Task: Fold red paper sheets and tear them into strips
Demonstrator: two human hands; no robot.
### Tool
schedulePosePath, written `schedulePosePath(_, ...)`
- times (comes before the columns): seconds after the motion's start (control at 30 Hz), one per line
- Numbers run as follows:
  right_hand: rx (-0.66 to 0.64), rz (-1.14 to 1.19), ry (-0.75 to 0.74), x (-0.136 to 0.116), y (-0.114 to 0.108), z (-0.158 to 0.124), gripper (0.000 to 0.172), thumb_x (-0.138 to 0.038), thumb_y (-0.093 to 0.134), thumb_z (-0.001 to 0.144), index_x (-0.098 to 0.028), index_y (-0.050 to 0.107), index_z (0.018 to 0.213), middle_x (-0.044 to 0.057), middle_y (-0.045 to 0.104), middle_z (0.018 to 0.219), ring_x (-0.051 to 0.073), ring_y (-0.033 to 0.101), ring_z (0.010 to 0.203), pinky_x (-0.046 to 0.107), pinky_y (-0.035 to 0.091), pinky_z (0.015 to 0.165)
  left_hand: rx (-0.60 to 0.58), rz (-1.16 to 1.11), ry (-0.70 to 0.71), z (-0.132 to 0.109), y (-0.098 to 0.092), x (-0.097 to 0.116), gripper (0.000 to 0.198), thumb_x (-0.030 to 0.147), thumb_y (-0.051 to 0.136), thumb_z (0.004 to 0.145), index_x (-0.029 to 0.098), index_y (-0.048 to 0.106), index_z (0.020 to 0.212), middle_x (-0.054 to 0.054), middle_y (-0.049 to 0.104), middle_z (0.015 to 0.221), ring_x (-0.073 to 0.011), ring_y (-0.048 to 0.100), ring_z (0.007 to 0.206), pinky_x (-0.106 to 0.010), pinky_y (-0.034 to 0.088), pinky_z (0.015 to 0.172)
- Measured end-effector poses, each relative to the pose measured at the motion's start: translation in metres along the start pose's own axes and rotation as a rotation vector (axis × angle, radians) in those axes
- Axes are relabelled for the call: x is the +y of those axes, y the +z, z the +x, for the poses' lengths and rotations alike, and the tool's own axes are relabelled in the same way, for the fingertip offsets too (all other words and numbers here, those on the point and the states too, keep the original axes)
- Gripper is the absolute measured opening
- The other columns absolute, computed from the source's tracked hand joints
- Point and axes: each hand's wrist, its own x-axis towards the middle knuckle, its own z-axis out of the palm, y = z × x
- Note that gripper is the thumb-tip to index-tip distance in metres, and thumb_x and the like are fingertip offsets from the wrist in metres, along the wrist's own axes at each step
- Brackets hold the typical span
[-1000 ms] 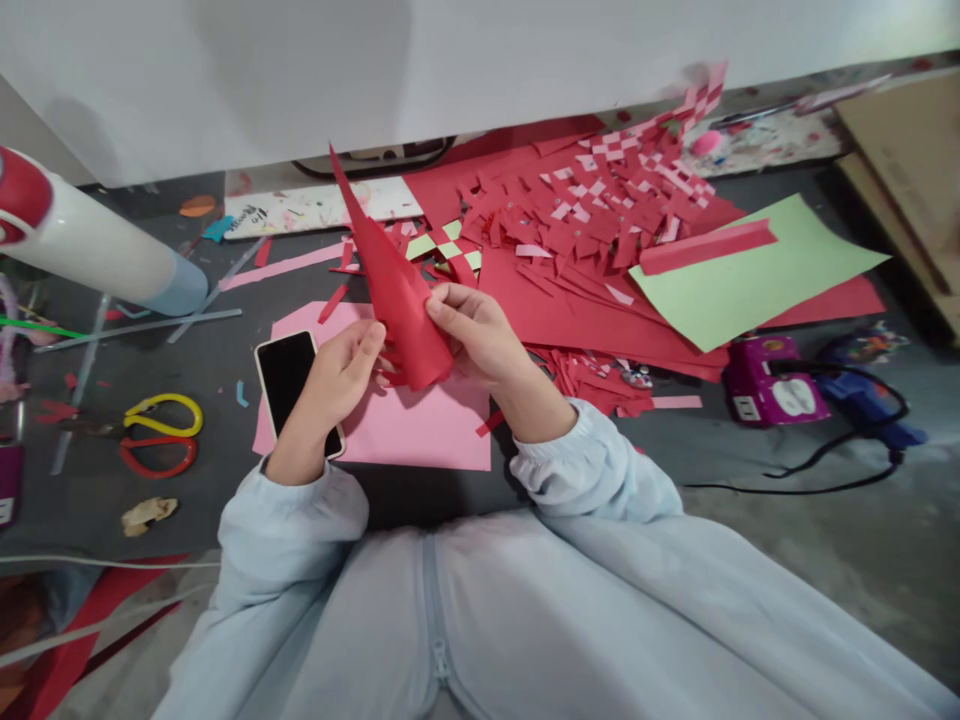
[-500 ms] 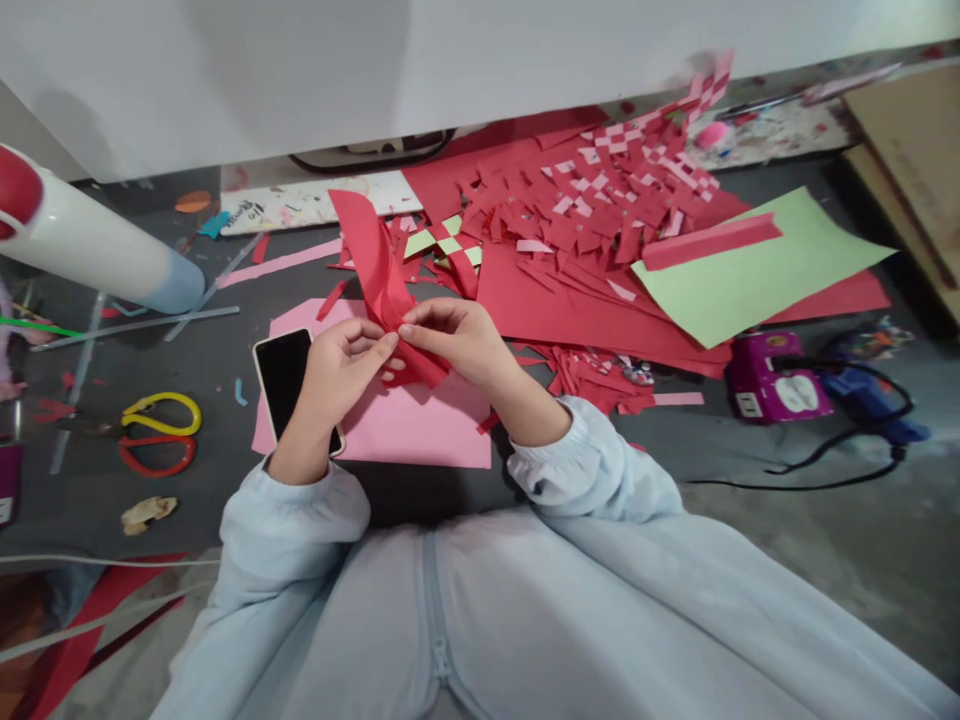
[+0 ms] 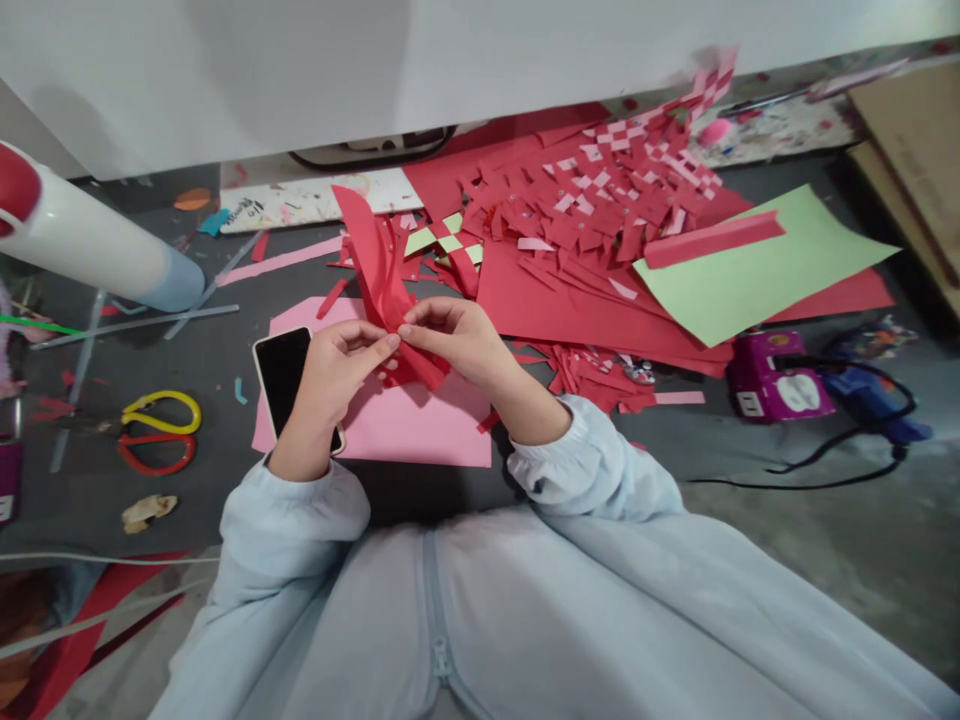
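Both hands pinch a piece of red paper [image 3: 370, 250] that is curled and bunched at the middle. My left hand [image 3: 341, 365] grips it from the left, thumb and fingers closed. From the right, my right hand [image 3: 457, 340] pinches it between thumb and forefinger, the two thumbs close together. The paper's long end rises up and to the left; its lower part spreads beneath the fingers. Below lies a pink sheet [image 3: 420, 430] on the dark table. A phone [image 3: 283, 375] with a black screen rests partly under my left wrist.
Scissors [image 3: 161, 432] with yellow and red handles lie left, near a white and blue bottle [image 3: 97, 245]. Red paper scraps [image 3: 577, 220] heap at the back right beside a green sheet [image 3: 750, 275]. A purple box [image 3: 776, 378] and black cable [image 3: 817, 487] are at right.
The hands keep their pinch on the red paper almost unmoved. The paper's upper end has shifted very slightly.
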Motion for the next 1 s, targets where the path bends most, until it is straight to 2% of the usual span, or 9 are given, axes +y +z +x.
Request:
schedulePosePath(0.2, -0.004, -0.03, -0.002, -0.004, 0.001, -0.001, 0.02, -0.032, 0.077, 0.071, -0.017, 0.064, 0.072, -0.002, 0.064, 0.07, 0.008, 0.057, 0.065, 0.023, 0.045, 0.064, 0.01, -0.009, -0.012, 0.002, -0.002, -0.002, 0.022, 0.032, 0.083, 0.061, 0.016, 0.069, 0.065, 0.002, 0.062, 0.053, -0.009, 0.058, 0.047, -0.02, 0.047, 0.046)
schedulePosePath(0.37, -0.027, 0.039, 0.001, -0.007, 0.002, -0.001, 0.026, -0.038, 0.075, 0.073, -0.018, 0.058, 0.074, -0.004, 0.06, 0.07, 0.008, 0.055, 0.063, 0.023, 0.046, 0.063, 0.012, -0.007, -0.042, 0.002, 0.002, -0.002, 0.023, 0.037, 0.076, 0.07, 0.017, 0.065, 0.069, 0.001, 0.062, 0.059, -0.0099, 0.059, 0.051, -0.02, 0.048, 0.047)
schedulePosePath(0.53, -0.08, 0.216, 0.049, -0.008, 0.002, -0.002, 0.026, -0.04, 0.072, 0.077, -0.02, 0.058, 0.079, -0.008, 0.049, 0.062, 0.004, 0.04, 0.049, 0.018, 0.038, 0.048, 0.076, -0.008, -0.094, 0.006, 0.004, -0.008, 0.024, 0.039, 0.072, 0.077, 0.02, 0.059, 0.08, 0.002, 0.061, 0.071, -0.0105, 0.059, 0.059, -0.021, 0.051, 0.049)
schedulePosePath(0.6, -0.084, 0.288, 0.075, -0.009, 0.002, -0.003, 0.024, -0.039, 0.072, 0.077, -0.02, 0.058, 0.081, -0.007, 0.051, 0.063, 0.004, 0.044, 0.051, 0.017, 0.039, 0.049, 0.096, 0.01, -0.101, 0.008, 0.004, -0.011, 0.025, 0.042, 0.07, 0.08, 0.021, 0.057, 0.083, 0.002, 0.06, 0.074, -0.0102, 0.059, 0.06, -0.02, 0.05, 0.049)
schedulePosePath(0.7, -0.092, 0.362, 0.079, -0.012, 0.003, -0.005, 0.025, -0.038, 0.071, 0.076, -0.02, 0.058, 0.086, -0.004, 0.06, 0.074, 0.007, 0.057, 0.065, 0.019, 0.048, 0.061, 0.081, 0.012, -0.082, 0.008, 0.001, -0.014, 0.031, 0.05, 0.066, 0.082, 0.022, 0.056, 0.091, 0.0, 0.062, 0.08, -0.0114, 0.062, 0.064, -0.02, 0.05, 0.05)
schedulePosePath(0.83, -0.118, 0.341, 0.085, -0.011, 0.004, -0.005, 0.031, -0.045, 0.071, 0.076, -0.023, 0.055, 0.091, -0.003, 0.061, 0.077, 0.01, 0.06, 0.068, 0.022, 0.051, 0.065, 0.01, -0.014, -0.017, 0.007, -0.001, -0.016, 0.044, 0.063, 0.061, 0.081, 0.021, 0.058, 0.094, -0.004, 0.068, 0.089, -0.017, 0.068, 0.08, -0.025, 0.054, 0.062)
schedulePosePath(0.9, -0.124, 0.299, 0.113, -0.009, 0.004, -0.005, 0.035, -0.049, 0.072, 0.075, -0.024, 0.053, 0.091, -0.004, 0.06, 0.077, 0.01, 0.058, 0.065, 0.023, 0.05, 0.061, -0.02, -0.044, 0.007, 0.006, -0.001, -0.014, 0.046, 0.065, 0.061, 0.08, 0.021, 0.06, 0.092, -0.005, 0.07, 0.09, -0.0196, 0.069, 0.087, -0.028, 0.056, 0.07)
schedulePosePath(1.0, -0.14, 0.222, 0.14, -0.004, 0.005, -0.003, 0.04, -0.053, 0.074, 0.073, -0.024, 0.051, 0.088, -0.007, 0.052, 0.068, 0.008, 0.05, 0.055, 0.022, 0.043, 0.052, -0.033, -0.09, 0.0, 0.004, 0.0, -0.009, 0.044, 0.06, 0.069, 0.076, 0.021, 0.063, 0.095, -0.006, 0.072, 0.094, -0.0208, 0.07, 0.091, -0.031, 0.056, 0.079)
